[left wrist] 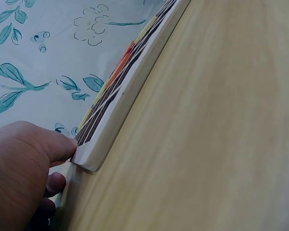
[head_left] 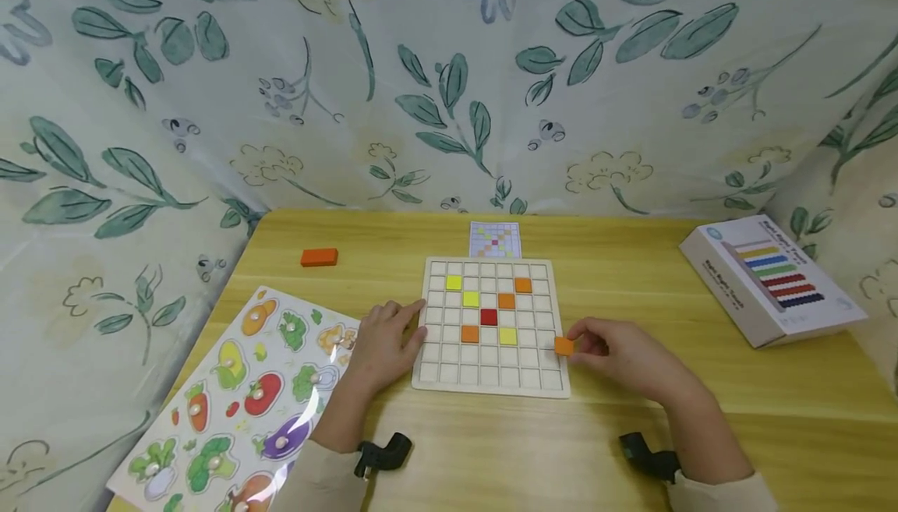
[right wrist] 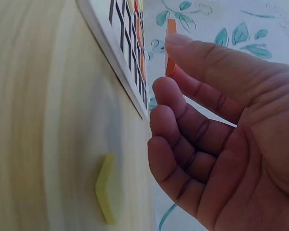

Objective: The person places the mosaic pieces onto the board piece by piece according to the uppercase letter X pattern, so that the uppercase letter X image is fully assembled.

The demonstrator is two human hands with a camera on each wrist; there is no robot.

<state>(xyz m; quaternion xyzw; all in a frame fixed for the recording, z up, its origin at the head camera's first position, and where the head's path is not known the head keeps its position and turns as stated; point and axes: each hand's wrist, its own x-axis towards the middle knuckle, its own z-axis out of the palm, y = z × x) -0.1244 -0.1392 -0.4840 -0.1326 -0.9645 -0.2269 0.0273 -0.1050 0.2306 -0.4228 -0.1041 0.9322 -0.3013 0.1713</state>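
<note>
A white square grid board (head_left: 449,374) lies on the wooden table. Set in its cells, a red tile (head_left: 489,317) is the centre of two crossing diagonals, with yellow tiles (head_left: 471,299) on one and orange tiles (head_left: 507,301) on the other. My left hand (head_left: 382,344) rests at the board's left edge, thumb and index fingertips touching it. Between thumb and index finger, my right hand (head_left: 617,356) pinches an orange tile (right wrist: 170,53) held over the board's right edge. In the right wrist view, a yellow tile (right wrist: 106,190) lies on the table below this hand.
Behind the board lies a small pattern card (head_left: 495,240) showing a coloured grid. An orange block (head_left: 319,257) is at the back left. A vegetable puzzle board (head_left: 238,411) lies at the left, partly under my left arm. A product box (head_left: 772,278) stands at the right.
</note>
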